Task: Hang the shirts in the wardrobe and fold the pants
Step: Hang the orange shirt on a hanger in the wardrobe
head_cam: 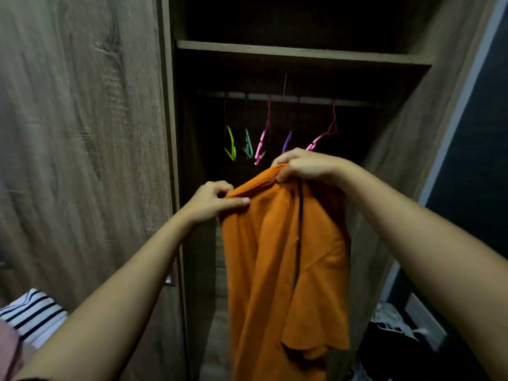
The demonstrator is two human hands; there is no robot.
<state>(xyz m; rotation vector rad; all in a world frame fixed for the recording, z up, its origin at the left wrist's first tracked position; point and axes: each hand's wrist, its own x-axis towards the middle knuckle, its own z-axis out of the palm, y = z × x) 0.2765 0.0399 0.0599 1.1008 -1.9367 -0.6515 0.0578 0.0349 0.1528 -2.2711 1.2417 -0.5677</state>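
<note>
Where the orange shirt (275, 257) hangs: in the head view, before the open wardrobe (170, 133), held up by its top edge and drooping between the two forearms.
Left hand (214, 200): pinches the shirt's top edge at its left end, thumb laid flat on the cloth, fingers curled behind it.
Right hand (299, 166): grips the bunched top edge, fingers curled over it, higher than the left hand.
Hands: near each other, cloth spanning between them.
Rail (275, 96): crosses the wardrobe under a shelf (302, 52), above and behind the hands.
Hangers: green (231, 144), teal (248, 145), pink (261, 144), purple (287, 141) and a second pink (324, 133) hang from the rail.
Striped cloth (33, 314): lower left corner, well apart from the shirt.
</note>
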